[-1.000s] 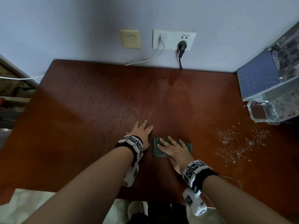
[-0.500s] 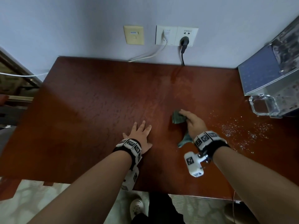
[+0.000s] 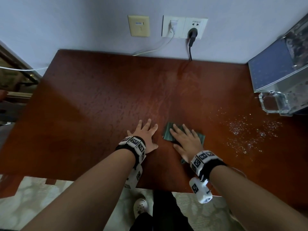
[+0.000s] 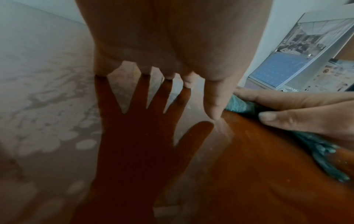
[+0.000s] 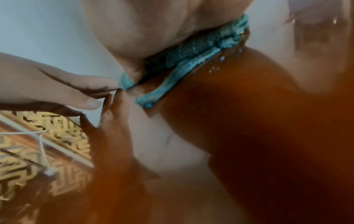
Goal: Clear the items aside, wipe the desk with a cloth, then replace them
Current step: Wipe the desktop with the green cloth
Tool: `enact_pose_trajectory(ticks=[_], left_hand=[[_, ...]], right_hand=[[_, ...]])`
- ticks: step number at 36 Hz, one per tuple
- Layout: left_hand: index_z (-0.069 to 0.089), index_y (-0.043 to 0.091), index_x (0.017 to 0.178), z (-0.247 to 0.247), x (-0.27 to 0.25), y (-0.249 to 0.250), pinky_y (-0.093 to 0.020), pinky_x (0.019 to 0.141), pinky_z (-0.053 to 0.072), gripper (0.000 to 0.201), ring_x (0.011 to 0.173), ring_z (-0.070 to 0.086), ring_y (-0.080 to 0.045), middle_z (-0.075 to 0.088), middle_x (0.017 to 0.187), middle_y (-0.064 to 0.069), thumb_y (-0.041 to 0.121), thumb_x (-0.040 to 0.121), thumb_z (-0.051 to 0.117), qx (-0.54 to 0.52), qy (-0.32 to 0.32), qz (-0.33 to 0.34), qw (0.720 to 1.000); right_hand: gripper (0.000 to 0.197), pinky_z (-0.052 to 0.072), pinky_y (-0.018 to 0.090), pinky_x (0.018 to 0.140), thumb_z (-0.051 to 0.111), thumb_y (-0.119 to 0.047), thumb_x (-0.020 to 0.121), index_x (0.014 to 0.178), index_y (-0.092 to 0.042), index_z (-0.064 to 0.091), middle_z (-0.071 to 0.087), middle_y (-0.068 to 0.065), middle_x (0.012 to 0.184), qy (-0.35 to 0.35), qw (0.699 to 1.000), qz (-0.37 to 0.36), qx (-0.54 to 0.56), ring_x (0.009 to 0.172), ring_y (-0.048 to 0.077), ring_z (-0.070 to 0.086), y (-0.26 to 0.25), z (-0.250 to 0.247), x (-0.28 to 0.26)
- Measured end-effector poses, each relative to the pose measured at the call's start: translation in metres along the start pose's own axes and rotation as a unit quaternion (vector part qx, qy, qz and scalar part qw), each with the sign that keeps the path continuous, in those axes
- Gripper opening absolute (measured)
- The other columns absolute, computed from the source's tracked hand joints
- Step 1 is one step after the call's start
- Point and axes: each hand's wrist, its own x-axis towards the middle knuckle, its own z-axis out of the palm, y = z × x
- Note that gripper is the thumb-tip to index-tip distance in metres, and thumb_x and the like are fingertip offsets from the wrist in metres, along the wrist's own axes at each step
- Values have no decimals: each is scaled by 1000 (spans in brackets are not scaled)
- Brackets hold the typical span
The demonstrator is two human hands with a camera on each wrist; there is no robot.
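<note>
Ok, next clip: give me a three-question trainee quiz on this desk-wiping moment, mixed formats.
1. True or false: the left hand presses on the green cloth.
2. Which hand lies flat on the cloth? A) left B) right hand C) both
3. Fill in: the scattered droplets on the desk lie to the cloth's ____, near the glass ashtray.

Key: 1 false, it rests flat on bare desk beside the cloth; 2 B; 3 right.
</note>
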Motion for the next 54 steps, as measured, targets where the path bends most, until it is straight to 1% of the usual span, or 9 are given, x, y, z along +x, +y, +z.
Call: enact_pose_trajectory(ticks=[18, 29, 33, 35, 39, 44, 47, 50, 54], left_hand=[[-3, 48, 155, 22, -25, -4, -71, 114, 4, 86, 150, -23, -24, -24, 162, 15, 43, 94, 58, 34, -23, 27, 999], [-3, 55, 152, 49, -46, -24, -73, 113, 7, 78, 150, -23, -21, -25, 161, 19, 52, 96, 52, 52, -1, 39, 998], [0, 61, 149, 50, -49, -26, -78, 109, 3, 81, 148, -28, -23, -25, 160, 21, 52, 94, 59, -6, 2, 14, 1000], [3, 61, 149, 48, -49, -24, -80, 107, 3, 86, 147, -29, -24, -24, 160, 20, 49, 91, 65, -33, 1, 6, 999], [4, 62, 148, 47, -47, -23, -81, 106, 3, 90, 147, -29, -23, -25, 160, 21, 47, 88, 69, -43, 2, 0, 999], [4, 61, 149, 47, -46, -26, -82, 105, 3, 92, 148, -28, -23, -23, 161, 21, 48, 87, 70, -46, 5, 3, 999], [2, 57, 151, 49, -45, -27, -82, 105, 4, 95, 149, -26, -22, -22, 161, 21, 49, 86, 71, -49, 16, 1, 999], [-3, 49, 154, 52, -43, -29, -81, 106, 5, 101, 149, -25, -19, -20, 161, 23, 52, 85, 71, -50, 19, -2, 999], [-9, 38, 156, 49, -44, -30, -79, 108, 8, 98, 150, -21, -17, -17, 161, 24, 47, 92, 64, -51, 19, -6, 999]], right_hand=[[56, -14, 33, 112, 32, -32, 102, 148, -45, 5, -13, -30, 149, 2, 998, -51, 24, 139, 4, -19, -39, 28, -53], [71, -5, 38, 119, 49, 7, 86, 145, -30, 35, 9, -24, 148, -98, 984, -101, 111, 137, 0, -8, -44, 21, -70], [61, 20, 22, 115, 36, 17, 89, 124, -27, 60, 40, -20, 139, 7, 914, 30, 404, 134, 3, 32, -48, -9, -68], [49, 22, 19, 112, 39, 11, 93, 127, -19, 58, 41, -13, 136, 61, 877, 62, 473, 126, 6, 35, -48, -29, -59], [55, 19, 7, 106, 35, 12, 92, 130, -20, 58, 39, -8, 148, 167, 914, 121, 351, 133, 9, 36, -29, -44, -22], [68, 8, 37, 120, 33, 11, 91, 148, -25, 31, 14, -8, 159, 121, 941, 206, 239, 147, 20, 8, -17, -35, 26], [63, 4, 46, 118, 41, -26, 98, 153, -27, 10, -1, -8, 161, 71, 969, 216, 102, 148, 24, -3, -30, -15, 39], [66, 3, 47, 118, 35, -44, 98, 153, -28, 2, -8, -10, 160, 50, 986, 157, 36, 147, 24, -6, -46, 1, 40], [61, 0, 45, 118, 32, -40, 100, 152, -34, 0, -10, -14, 159, 20, 999, 48, -2, 147, 20, -8, -54, 8, 31]])
